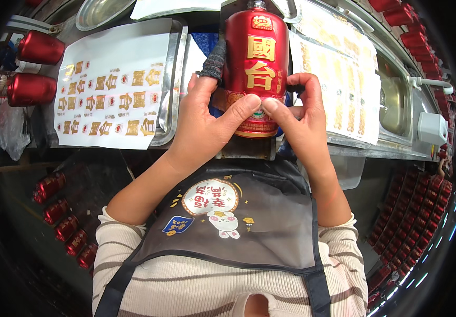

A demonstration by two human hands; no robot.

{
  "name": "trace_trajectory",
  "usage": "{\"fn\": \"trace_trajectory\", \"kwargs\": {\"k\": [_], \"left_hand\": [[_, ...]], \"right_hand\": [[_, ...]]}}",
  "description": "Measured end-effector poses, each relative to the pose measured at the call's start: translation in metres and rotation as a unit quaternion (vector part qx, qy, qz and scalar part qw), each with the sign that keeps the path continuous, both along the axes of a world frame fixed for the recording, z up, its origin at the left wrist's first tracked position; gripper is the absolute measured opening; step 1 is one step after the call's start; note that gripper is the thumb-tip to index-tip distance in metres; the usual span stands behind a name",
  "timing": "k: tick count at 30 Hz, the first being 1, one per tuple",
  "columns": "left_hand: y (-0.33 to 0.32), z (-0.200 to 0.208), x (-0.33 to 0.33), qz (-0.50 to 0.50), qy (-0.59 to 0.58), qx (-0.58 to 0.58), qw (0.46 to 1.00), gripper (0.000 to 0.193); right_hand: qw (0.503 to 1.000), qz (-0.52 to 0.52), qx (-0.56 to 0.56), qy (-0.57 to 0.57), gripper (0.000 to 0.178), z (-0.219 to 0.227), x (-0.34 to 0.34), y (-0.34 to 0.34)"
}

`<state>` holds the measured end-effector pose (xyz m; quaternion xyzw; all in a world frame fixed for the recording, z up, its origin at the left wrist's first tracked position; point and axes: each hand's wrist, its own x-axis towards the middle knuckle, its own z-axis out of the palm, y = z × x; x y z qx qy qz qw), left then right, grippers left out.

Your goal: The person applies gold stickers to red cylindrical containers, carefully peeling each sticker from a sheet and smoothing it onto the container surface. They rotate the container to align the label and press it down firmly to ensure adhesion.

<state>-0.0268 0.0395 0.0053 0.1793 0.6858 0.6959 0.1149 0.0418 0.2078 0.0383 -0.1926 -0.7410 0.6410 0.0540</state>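
A metal workbench (365, 146) stretches in front of a person in an apron, with rows of red bottles (410, 222) at the lower right. To the left, a white sheet (119, 47) on a tray bears many gold-and-red decals (132, 100); to the right lie sheets of gold lettering (371, 113). Between them, at the centre of the bench, is a glossy red bottle (237, 53), its neck pointing away from the person; whether it lies flat or leans back is hard to tell. Its decoration looks well advanced: two large gold characters (260, 62) run down its front, a gold emblem (263, 22) sits near the shoulder, and fine gold print circles the base. What appears left is the lower front, where the thumbs meet; whether the marking there is fully settled cannot be seen. The left hand (204, 111) is partly closed on the bottle's left side, a dark knitted cover (215, 61) on one finger lying along it. The right hand (304, 113) curls narrowly at the other side. Both thumbs press beside a small round greenish emblem (258, 114).
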Motion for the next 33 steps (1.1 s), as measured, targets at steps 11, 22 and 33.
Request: {"fn": "trace_trajectory", "kwargs": {"k": [11,22,33], "left_hand": [[0.002,0.001,0.001,-0.001,0.009,-0.002,1.0,0.046],[-0.028,-0.015,-0.002,-0.086,-0.003,0.011,0.996,0.06],[-0.032,-0.014,-0.005,-0.097,-0.089,0.084,0.988,0.056]], "right_hand": [[1.0,-0.011,-0.005,0.007,0.058,-0.002,-0.004,0.0],[0.997,0.073,-0.015,0.016,0.063,-0.009,0.02,0.015],[0.995,0.077,-0.059,0.022,0.059,-0.009,0.018,0.018]]}}
